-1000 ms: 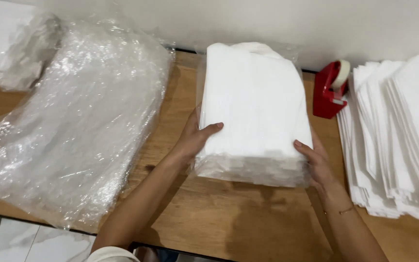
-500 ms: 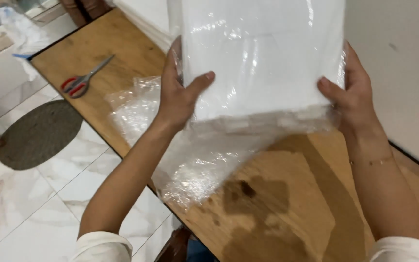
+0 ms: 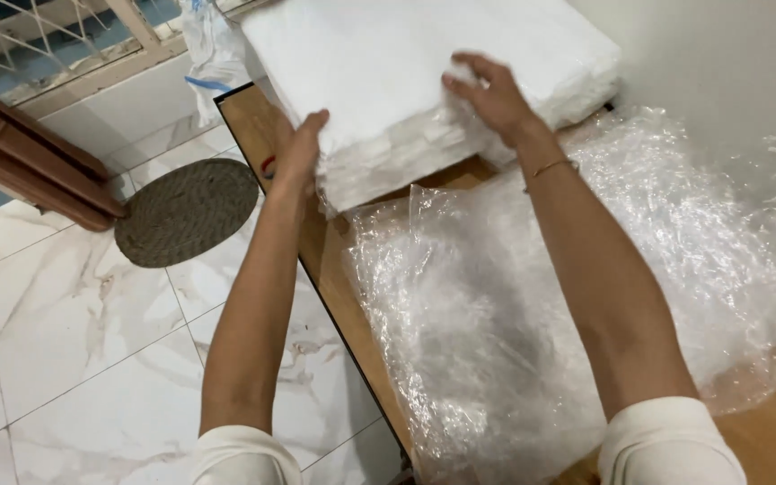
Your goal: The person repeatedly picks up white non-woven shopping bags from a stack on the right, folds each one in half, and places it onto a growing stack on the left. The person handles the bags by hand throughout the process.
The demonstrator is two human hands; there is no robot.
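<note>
Your stack of folded white cloths (image 3: pixel 424 81), wrapped in clear plastic, lies at the top centre of the frame on the far end of the wooden table (image 3: pixel 339 278), with its near corner overhanging the table's edge. Your left hand (image 3: pixel 298 157) presses flat against the stack's near side, fingers together and not curled round anything, likely to square the layers and keep them from sliding off. Your right hand (image 3: pixel 491 94) rests on top with the fingertips bent down into the wrapping, a loose pinching grip on the plastic rather than on the cloths themselves.

Both arms reach straight forward, elbows nearly locked, the right one passing above the crumpled clear plastic sheet (image 3: pixel 586 296) that fills the lower right. A round woven mat (image 3: pixel 186 211) lies on the marble floor (image 3: pixel 56 359) at the left.
</note>
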